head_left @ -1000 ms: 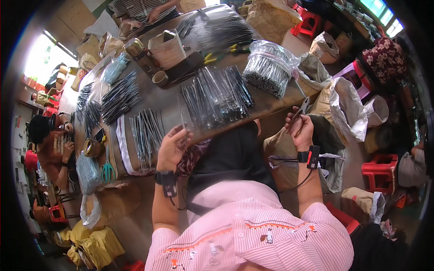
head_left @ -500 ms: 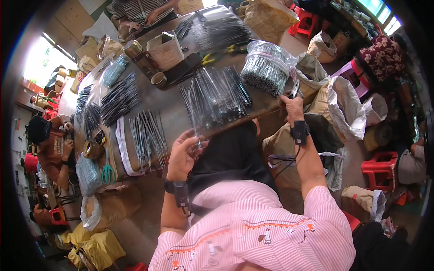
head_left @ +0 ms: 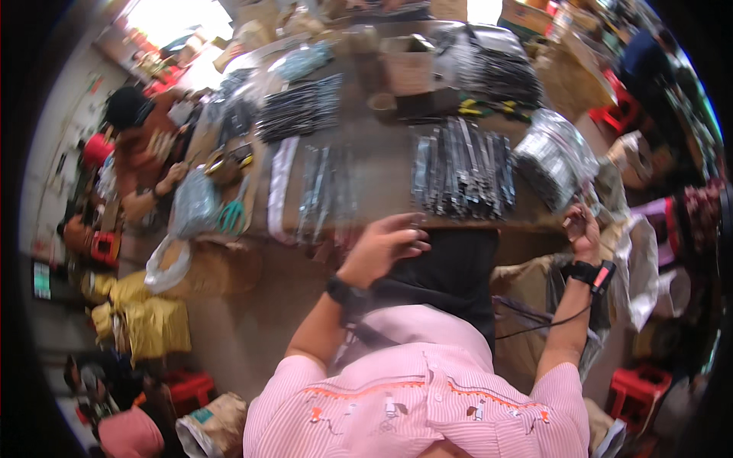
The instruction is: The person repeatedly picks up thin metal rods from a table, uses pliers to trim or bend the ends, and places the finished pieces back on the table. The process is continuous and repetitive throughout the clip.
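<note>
My left hand [head_left: 389, 246] is blurred in front of the table's near edge, its fingers apart and pointing right; no object shows in it. Just beyond it on the table lies a row of thin, shiny metal strips [head_left: 464, 172]. My right hand [head_left: 584, 230] is at the right corner, with fingers curled round something small and dark that I cannot make out. It is beside a thick bundle of thin metal strips [head_left: 553, 160] wrapped in clear plastic. A smaller group of strips [head_left: 327, 191] lies to the left on the brown table [head_left: 382, 179].
Farther back are a darker strip pile [head_left: 299, 108], a cardboard box [head_left: 408, 72], a cup [head_left: 382, 105] and yellow-handled pliers [head_left: 477, 107]. Teal scissors [head_left: 231, 216] hang at the left edge. A co-worker [head_left: 145, 145] sits left. Open sacks [head_left: 637, 259] stand right; red stools [head_left: 640, 393] are around.
The view has turned, shifting the table rightward. My left hand has moved right, away from the smaller strip group, and the strip at its fingers no longer shows. My right hand stays beside the bundle.
</note>
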A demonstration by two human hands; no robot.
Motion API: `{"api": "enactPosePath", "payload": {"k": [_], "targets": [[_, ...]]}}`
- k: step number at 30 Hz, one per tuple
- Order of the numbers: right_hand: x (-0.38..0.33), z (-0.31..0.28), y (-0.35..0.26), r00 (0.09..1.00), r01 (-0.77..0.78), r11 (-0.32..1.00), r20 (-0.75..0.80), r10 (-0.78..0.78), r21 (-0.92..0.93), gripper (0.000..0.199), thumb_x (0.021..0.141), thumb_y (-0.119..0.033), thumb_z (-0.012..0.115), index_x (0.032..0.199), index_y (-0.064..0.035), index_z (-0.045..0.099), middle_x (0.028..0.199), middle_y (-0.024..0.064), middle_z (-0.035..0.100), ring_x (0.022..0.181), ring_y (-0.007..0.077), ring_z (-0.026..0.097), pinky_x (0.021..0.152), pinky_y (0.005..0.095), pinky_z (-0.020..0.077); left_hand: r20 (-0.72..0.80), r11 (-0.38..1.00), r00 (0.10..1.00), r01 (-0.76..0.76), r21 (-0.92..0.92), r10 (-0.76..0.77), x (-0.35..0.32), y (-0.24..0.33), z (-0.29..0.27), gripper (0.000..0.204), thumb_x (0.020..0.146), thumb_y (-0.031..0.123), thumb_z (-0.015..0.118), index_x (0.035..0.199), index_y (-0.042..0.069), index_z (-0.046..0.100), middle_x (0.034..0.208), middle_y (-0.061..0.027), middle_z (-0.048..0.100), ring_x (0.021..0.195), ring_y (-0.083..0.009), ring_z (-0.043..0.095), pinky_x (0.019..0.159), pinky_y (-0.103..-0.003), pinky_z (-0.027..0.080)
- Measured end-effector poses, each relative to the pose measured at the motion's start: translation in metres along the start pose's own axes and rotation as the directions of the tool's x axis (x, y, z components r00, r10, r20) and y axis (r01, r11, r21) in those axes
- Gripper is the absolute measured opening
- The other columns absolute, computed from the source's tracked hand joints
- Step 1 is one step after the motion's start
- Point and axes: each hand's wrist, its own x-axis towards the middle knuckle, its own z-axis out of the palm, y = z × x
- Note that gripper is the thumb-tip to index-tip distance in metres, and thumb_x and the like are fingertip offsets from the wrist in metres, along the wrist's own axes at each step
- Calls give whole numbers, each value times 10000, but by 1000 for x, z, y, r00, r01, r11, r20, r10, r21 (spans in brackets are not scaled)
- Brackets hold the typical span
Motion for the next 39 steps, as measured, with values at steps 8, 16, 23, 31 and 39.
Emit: {"api": "enactPosePath", "payload": {"k": [8,16,23,31,39], "targets": [[-19,15,22,994,-40,995,108,30,94,96,958,-102,544,1007,-21,532,866,29,483,819,150,494,780,288,465,97,999,995,32,-4,-31,3,-16,7,375,894,92,598,1225,-52,499,1016,-159,629,886,-244,675,774,-297,556],[-80,114,98,990,69,876,-78,-120,-477,127,877,-77,630,983,-55,565,813,71,632,699,188,639,632,328,545,125,999,991,51,10,-52,1,-27,21,248,852,25,624,1083,-24,550,985,-112,617,897,-241,676,759,-282,558],[-108,171,169,999,-33,819,-34,16,-573,151,870,-45,612,954,-43,487,826,134,634,684,222,653,524,336,565,119,998,991,54,35,-57,-3,-35,40,181,819,-17,656,975,-8,563,885,-90,633,794,-219,691,715,-290,575],[-121,181,179,980,200,797,104,-172,-570,94,898,-45,624,942,-7,550,840,121,674,711,166,664,511,295,545,178,996,983,-58,63,46,0,-28,51,156,812,-47,672,928,5,582,898,-71,630,778,-166,656,752,-313,592],[-128,178,199,968,248,643,162,-191,-724,110,895,9,616,979,-12,549,830,107,657,716,164,657,529,276,546,197,969,973,-157,191,119,-1,-24,61,143,794,-38,706,890,0,607,834,-62,665,738,-132,655,698,-263,561]]}}
